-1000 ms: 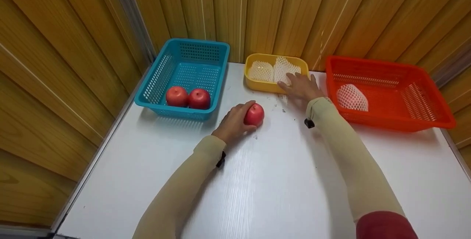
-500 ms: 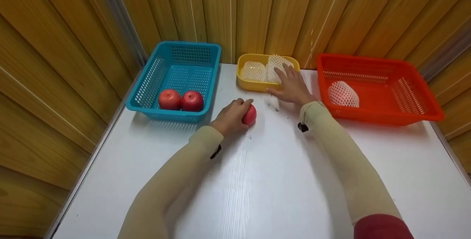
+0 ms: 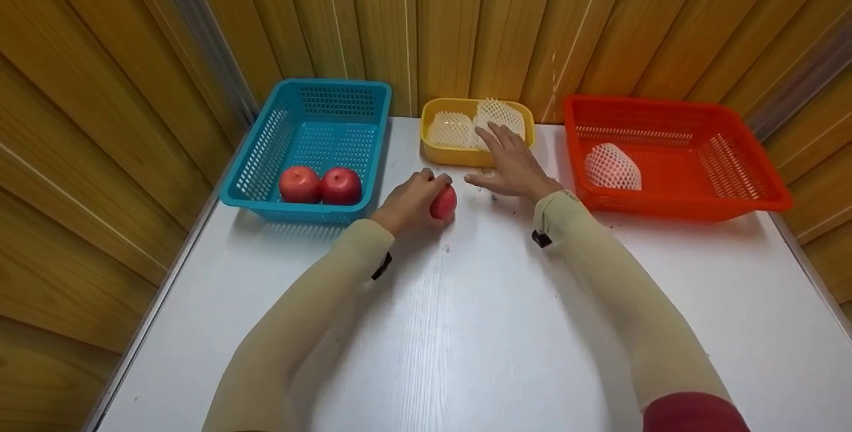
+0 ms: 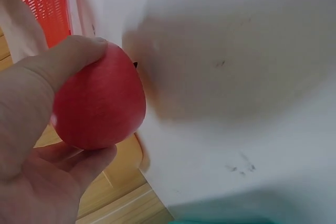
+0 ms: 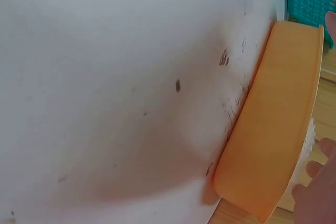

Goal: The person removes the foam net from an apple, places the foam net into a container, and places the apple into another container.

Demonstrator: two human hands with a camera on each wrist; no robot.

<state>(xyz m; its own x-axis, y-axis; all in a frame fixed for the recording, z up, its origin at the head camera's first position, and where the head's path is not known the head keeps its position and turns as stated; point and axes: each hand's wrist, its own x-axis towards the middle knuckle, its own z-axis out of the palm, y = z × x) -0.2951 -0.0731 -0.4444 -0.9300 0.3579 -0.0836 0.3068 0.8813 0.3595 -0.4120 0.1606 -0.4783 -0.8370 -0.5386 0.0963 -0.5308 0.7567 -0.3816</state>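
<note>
My left hand [image 3: 409, 204] grips a red apple [image 3: 444, 206] over the middle of the table. In the left wrist view, thumb and fingers stand on opposite sides of the apple [image 4: 102, 98], its dark stem facing away from the palm. My right hand [image 3: 512, 166] has spread fingers over the front rim of a yellow container [image 3: 459, 157] and holds nothing. Two white foam fruit nets lie in this container, a left net [image 3: 450, 129] and a right net [image 3: 500, 114]. The right fingertips are close to the right net; whether they touch it, I cannot tell.
At left, a blue basket [image 3: 233, 187] holds two red apples [image 3: 319, 186]. An orange-red basket [image 3: 679, 206] on the right contains an apple in a white net [image 3: 613, 167]. A wood-panelled wall [image 3: 452, 26] rises behind the white table [image 3: 479, 339].
My right hand has shifted left over the yellow container, its fingers spreading. The left hand still grips the apple and now covers more of it. The head view has shifted slightly.
</note>
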